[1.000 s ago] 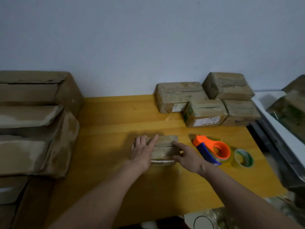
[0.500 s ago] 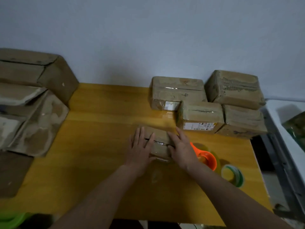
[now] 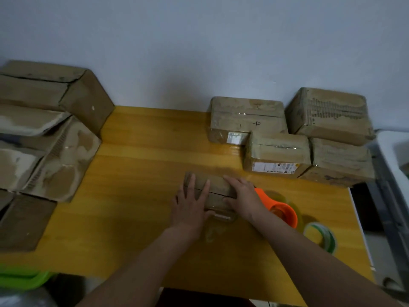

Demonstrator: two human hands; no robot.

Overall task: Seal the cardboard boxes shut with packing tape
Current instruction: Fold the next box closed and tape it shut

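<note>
cardboard, brown and taped, is the small box [image 3: 212,189] at the middle of the yellow desk [image 3: 137,196], and every place here is told from it. a green container [image 3: 22,278] shows at the desk's near left corner, well apart from the box. both hands lie on the box: the left hand [image 3: 190,204] covers its left part with straight, spread fingers [image 3: 191,181] pressed flat on the top, and the right hand [image 3: 243,196] covers its right end, fingers flat over the top. clear tape glints on the box's near side. just right of the box, partly behind the right hand, sits an orange tape dispenser [image 3: 281,207]; nearer and further right lies a green tape roll [image 3: 321,234]. far left stands a pile of worn cartons [image 3: 51,134]. beyond the box to the right, four taped boxes [image 3: 287,134] cluster against the wall.
</note>
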